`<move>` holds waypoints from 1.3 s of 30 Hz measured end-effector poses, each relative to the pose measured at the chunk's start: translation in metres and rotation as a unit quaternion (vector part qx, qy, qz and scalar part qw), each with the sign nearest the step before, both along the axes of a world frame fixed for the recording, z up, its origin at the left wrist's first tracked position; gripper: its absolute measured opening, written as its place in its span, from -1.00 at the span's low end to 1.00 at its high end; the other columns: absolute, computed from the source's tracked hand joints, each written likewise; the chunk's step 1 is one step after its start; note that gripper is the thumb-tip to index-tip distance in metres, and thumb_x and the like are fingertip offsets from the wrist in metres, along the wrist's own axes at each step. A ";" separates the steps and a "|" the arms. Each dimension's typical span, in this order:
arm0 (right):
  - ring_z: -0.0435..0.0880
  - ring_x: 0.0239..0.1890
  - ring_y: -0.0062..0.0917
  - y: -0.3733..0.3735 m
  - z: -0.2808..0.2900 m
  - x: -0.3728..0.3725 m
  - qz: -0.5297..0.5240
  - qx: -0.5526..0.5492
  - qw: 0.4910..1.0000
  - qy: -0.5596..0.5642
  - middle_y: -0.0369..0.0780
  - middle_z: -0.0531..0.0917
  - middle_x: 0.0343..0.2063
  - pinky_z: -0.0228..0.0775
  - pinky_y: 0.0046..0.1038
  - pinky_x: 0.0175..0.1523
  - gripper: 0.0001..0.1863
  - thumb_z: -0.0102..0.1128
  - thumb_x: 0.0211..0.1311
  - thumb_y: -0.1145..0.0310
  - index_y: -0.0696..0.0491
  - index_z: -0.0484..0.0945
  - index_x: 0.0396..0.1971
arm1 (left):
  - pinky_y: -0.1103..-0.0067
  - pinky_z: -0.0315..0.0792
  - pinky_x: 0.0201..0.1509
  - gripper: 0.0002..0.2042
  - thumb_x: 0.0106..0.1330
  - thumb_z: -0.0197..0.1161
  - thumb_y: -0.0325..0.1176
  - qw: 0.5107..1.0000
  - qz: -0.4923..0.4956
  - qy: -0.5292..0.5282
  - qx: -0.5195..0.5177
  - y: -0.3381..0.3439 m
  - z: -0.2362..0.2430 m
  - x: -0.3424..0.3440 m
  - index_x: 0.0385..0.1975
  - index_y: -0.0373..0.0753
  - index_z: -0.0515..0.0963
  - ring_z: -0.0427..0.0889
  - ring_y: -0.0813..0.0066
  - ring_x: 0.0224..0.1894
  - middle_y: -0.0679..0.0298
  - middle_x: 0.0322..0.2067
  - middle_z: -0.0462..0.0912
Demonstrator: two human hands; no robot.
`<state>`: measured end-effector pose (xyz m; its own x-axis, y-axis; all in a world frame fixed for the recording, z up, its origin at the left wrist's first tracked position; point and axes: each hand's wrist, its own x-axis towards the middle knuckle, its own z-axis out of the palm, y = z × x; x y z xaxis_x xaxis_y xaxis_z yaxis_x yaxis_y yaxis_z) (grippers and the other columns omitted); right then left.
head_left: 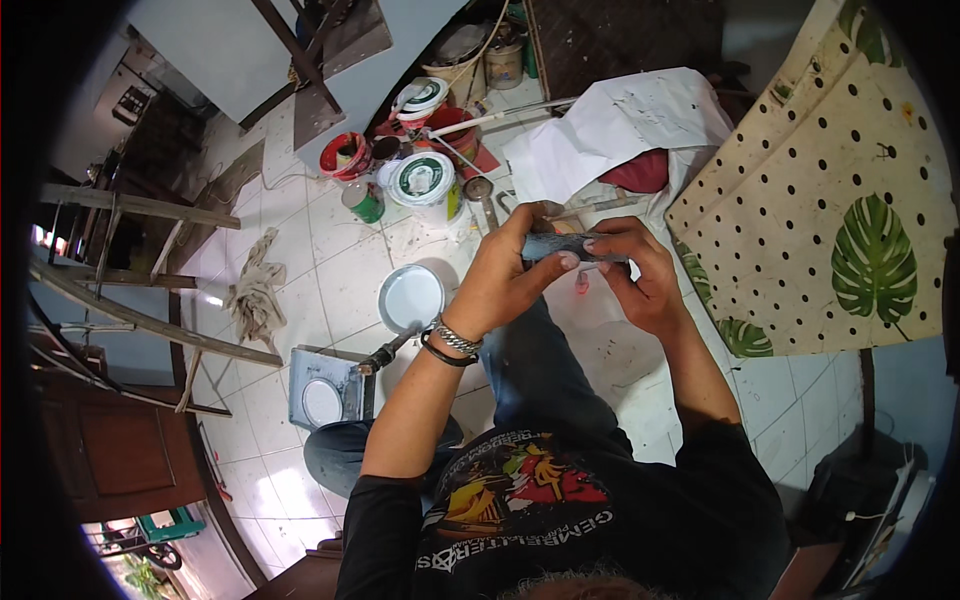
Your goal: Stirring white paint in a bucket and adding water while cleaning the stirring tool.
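Observation:
Above my knee, both hands hold a small blue-grey oblong piece (pixel 557 246) with a worn, streaky surface; its exact kind I cannot make out. My left hand (pixel 512 272) grips its left end, thumb along the near side and fingers behind. At the other end, my right hand (pixel 640 268) pinches it with bent fingers and the thumb below. A silver chain bracelet (pixel 457 338) and a dark band circle my left wrist. Lower left of the hands, a round container of pale blue paint (pixel 411 299) stands on the tiles.
A blue-stained paint tray (pixel 325 388) with a dark-handled tool lies left of my leg. Lidded paint buckets (pixel 423 186), red pots and a green can (pixel 363 202) crowd the floor ahead. A rag (pixel 257 290) and wooden ladder (pixel 150 310) lie left; a leaf-patterned sheet (pixel 800 200) rises right.

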<state>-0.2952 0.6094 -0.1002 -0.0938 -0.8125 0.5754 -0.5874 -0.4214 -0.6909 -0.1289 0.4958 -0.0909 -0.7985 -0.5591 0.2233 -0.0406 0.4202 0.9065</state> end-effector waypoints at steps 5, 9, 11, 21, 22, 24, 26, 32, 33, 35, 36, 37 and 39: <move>0.60 -0.34 -0.43 -0.007 0.013 0.019 0.007 0.129 0.991 -0.046 -0.15 0.54 -0.29 0.45 -0.49 -0.28 -0.71 0.24 0.04 0.46 0.11 0.43 -0.21 | 0.64 0.36 -0.24 -0.55 0.12 0.27 -0.42 0.995 0.050 0.044 -0.078 0.002 -0.013 0.009 0.02 -0.27 0.30 0.44 0.57 -0.34 0.27 -0.39 0.47; 0.60 -0.38 -0.43 -0.014 -0.004 0.019 0.022 0.068 0.997 -0.010 -0.16 0.56 -0.41 0.44 -0.45 -0.29 -0.68 0.28 0.04 0.37 0.13 0.44 -0.21 | 0.56 0.37 -0.17 -0.51 0.14 0.25 -0.41 0.997 0.058 0.031 0.028 0.007 -0.014 0.014 0.05 -0.32 0.23 0.52 0.40 -0.30 0.15 -0.37 0.52; 0.60 -0.37 -0.45 -0.014 -0.007 0.011 0.053 0.067 0.996 -0.021 -0.15 0.57 -0.38 0.43 -0.49 -0.28 -0.67 0.24 0.05 0.41 0.14 0.44 -0.17 | 0.57 0.37 -0.16 -0.52 0.22 0.14 -0.41 0.997 0.031 0.068 -0.032 0.007 -0.017 0.015 0.10 -0.35 0.14 0.50 0.45 -0.31 0.18 -0.37 0.51; 0.58 -0.31 -0.41 -0.019 -0.008 0.001 0.105 0.089 0.988 -0.067 -0.15 0.55 -0.32 0.39 -0.47 -0.22 -0.72 0.18 0.10 0.41 0.13 0.44 -0.17 | 0.62 0.35 -0.30 -0.53 0.25 0.03 -0.42 0.970 0.009 0.186 0.155 0.010 -0.035 0.019 0.11 -0.38 0.06 0.42 0.51 -0.44 0.16 -0.38 0.44; 0.58 -0.30 -0.39 -0.018 -0.009 0.002 0.093 0.075 0.990 -0.072 -0.15 0.55 -0.31 0.39 -0.45 -0.20 -0.71 0.19 0.09 0.42 0.14 0.43 -0.17 | 0.60 0.35 -0.34 -0.49 0.21 0.10 -0.38 0.989 0.052 0.129 0.052 0.012 -0.032 0.018 0.09 -0.39 0.07 0.42 0.48 -0.46 0.15 -0.41 0.45; 0.58 -0.30 -0.35 -0.018 -0.010 0.010 0.080 0.059 0.994 -0.051 -0.14 0.54 -0.30 0.40 -0.44 -0.19 -0.70 0.19 0.07 0.44 0.14 0.43 -0.17 | 0.53 0.34 -0.43 -0.41 0.10 0.24 -0.27 0.988 0.144 0.026 -0.047 0.017 -0.033 0.014 0.03 -0.39 0.12 0.45 0.39 -0.53 0.12 -0.51 0.46; 0.58 -0.30 -0.31 -0.017 -0.013 0.015 0.063 0.042 0.997 -0.027 -0.12 0.53 -0.30 0.40 -0.42 -0.17 -0.69 0.19 0.06 0.45 0.14 0.43 -0.17 | 0.51 0.35 -0.44 -0.44 0.11 0.23 -0.28 0.987 0.156 -0.013 -0.035 0.020 -0.021 0.013 0.01 -0.40 0.13 0.45 0.36 -0.55 0.11 -0.55 0.47; 0.56 -0.31 -0.31 -0.011 -0.022 0.022 0.027 -0.029 0.999 -0.018 -0.08 0.52 -0.30 0.40 -0.43 -0.24 -0.68 0.17 0.01 0.57 0.13 0.39 -0.17 | 0.48 0.35 -0.41 -0.60 0.21 0.12 -0.31 0.979 0.184 0.077 -0.045 0.029 -0.036 0.004 -0.06 -0.39 0.18 0.46 0.33 -0.56 0.09 -0.57 0.48; 0.56 -0.32 -0.29 -0.010 -0.023 0.023 0.021 -0.040 0.999 -0.007 -0.07 0.52 -0.30 0.40 -0.41 -0.24 -0.68 0.17 0.02 0.57 0.14 0.39 -0.17 | 0.48 0.34 -0.41 -0.65 0.24 0.06 -0.32 0.975 0.194 0.099 -0.051 0.031 -0.036 0.003 -0.08 -0.38 0.20 0.45 0.34 -0.56 0.10 -0.58 0.47; 0.56 -0.32 -0.27 -0.008 -0.024 0.024 0.014 -0.052 0.999 0.004 -0.06 0.52 -0.30 0.40 -0.39 -0.24 -0.69 0.17 0.02 0.56 0.14 0.39 -0.18 | 0.59 0.27 -0.44 -0.72 0.28 -0.02 -0.34 0.971 0.200 0.117 -0.054 0.028 -0.042 0.000 -0.09 -0.36 0.24 0.36 0.50 -0.55 0.23 -0.56 0.40; 0.56 -0.30 -0.24 -0.007 -0.026 0.026 0.002 -0.055 0.998 -0.005 -0.08 0.53 -0.31 0.41 -0.37 -0.22 -0.68 0.19 0.01 0.55 0.13 0.40 -0.18 | 0.70 0.21 -0.48 -0.76 0.31 -0.10 -0.36 0.967 0.207 0.135 -0.057 0.028 -0.044 -0.001 -0.11 -0.34 0.28 0.27 0.67 -0.54 0.36 -0.54 0.32; 0.57 -0.29 -0.20 -0.007 -0.026 0.027 -0.009 -0.058 0.998 -0.014 -0.09 0.54 -0.32 0.41 -0.35 -0.19 -0.67 0.22 -0.01 0.53 0.13 0.41 -0.19 | 0.70 0.21 -0.48 -0.76 0.31 -0.10 -0.36 0.967 0.206 0.135 -0.058 0.028 -0.045 -0.003 -0.11 -0.34 0.28 0.27 0.67 -0.54 0.36 -0.54 0.32; 0.57 -0.30 -0.20 -0.007 -0.024 0.026 -0.011 -0.062 0.998 -0.014 -0.09 0.54 -0.32 0.41 -0.35 -0.20 -0.68 0.22 0.00 0.53 0.13 0.41 -0.19 | 0.76 0.12 -0.58 -0.77 0.34 -0.16 -0.31 0.968 0.196 0.152 0.049 0.029 -0.045 -0.005 -0.15 -0.29 0.34 0.17 0.73 -0.65 0.46 -0.64 0.26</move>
